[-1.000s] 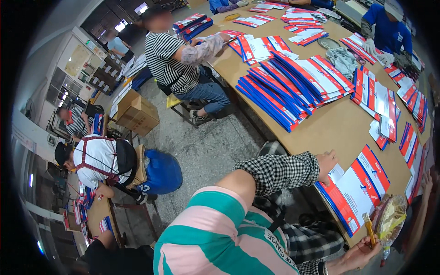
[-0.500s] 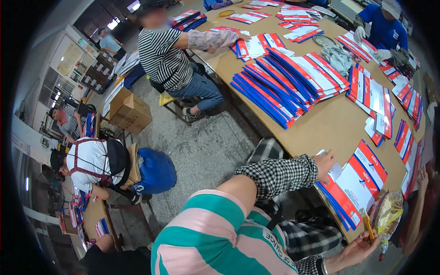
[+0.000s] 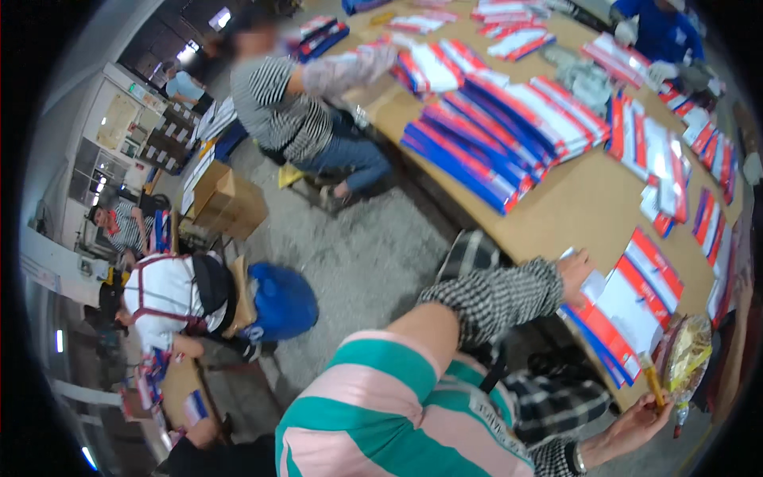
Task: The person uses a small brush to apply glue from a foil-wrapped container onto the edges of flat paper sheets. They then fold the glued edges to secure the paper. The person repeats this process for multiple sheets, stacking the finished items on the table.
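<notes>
My left hand (image 3: 578,274) rests at the table's near edge, on the left end of a stack of red, white and blue printed card sleeves (image 3: 629,312). Its fingers are bent over a white flap (image 3: 593,286) and look closed on it, though motion blurs them. My right hand (image 3: 638,427), lower right, is shut around the yellow handle of a small flat brush (image 3: 653,380). The brush's bristle end points up toward the stack's near right corner. Beside it is a round container wrapped in clear and yellow plastic (image 3: 690,359).
A large fanned pile of sleeves (image 3: 501,143) lies farther up the brown table (image 3: 548,226), with more piles beyond. A grey cloth (image 3: 582,79) lies among them. Co-workers sit around: one in stripes (image 3: 274,103), one in blue (image 3: 660,32). A blue barrel (image 3: 282,302) stands at left.
The whole view has shifted slightly and blurred. Both hands keep nearly the same places against the sleeves, and the brush stays in my right hand. The striped co-worker's arm has drawn back a little.
</notes>
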### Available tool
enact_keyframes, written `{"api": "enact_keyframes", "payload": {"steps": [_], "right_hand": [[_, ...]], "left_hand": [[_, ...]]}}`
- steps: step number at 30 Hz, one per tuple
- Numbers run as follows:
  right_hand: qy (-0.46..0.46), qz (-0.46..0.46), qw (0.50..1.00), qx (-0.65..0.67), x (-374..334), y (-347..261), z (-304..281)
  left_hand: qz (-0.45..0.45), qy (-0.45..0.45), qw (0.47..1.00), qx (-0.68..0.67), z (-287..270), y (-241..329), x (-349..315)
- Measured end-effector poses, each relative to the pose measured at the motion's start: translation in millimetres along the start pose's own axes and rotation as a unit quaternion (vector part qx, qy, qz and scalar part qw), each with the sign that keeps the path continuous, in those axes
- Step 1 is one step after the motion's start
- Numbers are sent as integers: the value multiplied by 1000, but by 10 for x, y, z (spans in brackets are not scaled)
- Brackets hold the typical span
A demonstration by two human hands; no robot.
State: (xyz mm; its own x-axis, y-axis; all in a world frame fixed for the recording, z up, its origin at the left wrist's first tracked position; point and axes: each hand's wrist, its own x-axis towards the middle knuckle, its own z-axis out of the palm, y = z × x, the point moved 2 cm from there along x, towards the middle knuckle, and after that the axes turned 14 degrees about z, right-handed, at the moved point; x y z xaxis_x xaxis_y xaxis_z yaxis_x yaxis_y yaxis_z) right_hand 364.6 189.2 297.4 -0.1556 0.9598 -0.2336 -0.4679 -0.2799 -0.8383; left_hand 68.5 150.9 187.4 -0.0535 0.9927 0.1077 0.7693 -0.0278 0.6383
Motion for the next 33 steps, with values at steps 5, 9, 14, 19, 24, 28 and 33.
{"api": "enact_keyframes", "payload": {"steps": [5, 9, 14, 19, 24, 28, 33], "right_hand": [[63, -43, 997, 13, -63, -29, 10], [71, -52, 996, 27, -151, -73, 187], [66, -60, 994, 58, -175, -128, 168], [46, -62, 995, 67, -202, -142, 206], [44, -43, 996, 70, -194, -115, 267], [26, -47, 997, 48, -132, -88, 365], [39, -27, 998, 45, -40, -62, 503]], "left_hand": [[33, 6, 998, -48, 108, -183, 87], [10, 41, 998, -40, 197, -380, 107], [-6, 12, 999, 31, 68, -123, 187], [21, 9, 999, 26, 86, -132, 206], [3, 5, 1000, 30, 22, -91, 209], [22, 33, 999, 16, -12, -109, 427], [5, 3, 998, -55, -51, -47, 344]]}}
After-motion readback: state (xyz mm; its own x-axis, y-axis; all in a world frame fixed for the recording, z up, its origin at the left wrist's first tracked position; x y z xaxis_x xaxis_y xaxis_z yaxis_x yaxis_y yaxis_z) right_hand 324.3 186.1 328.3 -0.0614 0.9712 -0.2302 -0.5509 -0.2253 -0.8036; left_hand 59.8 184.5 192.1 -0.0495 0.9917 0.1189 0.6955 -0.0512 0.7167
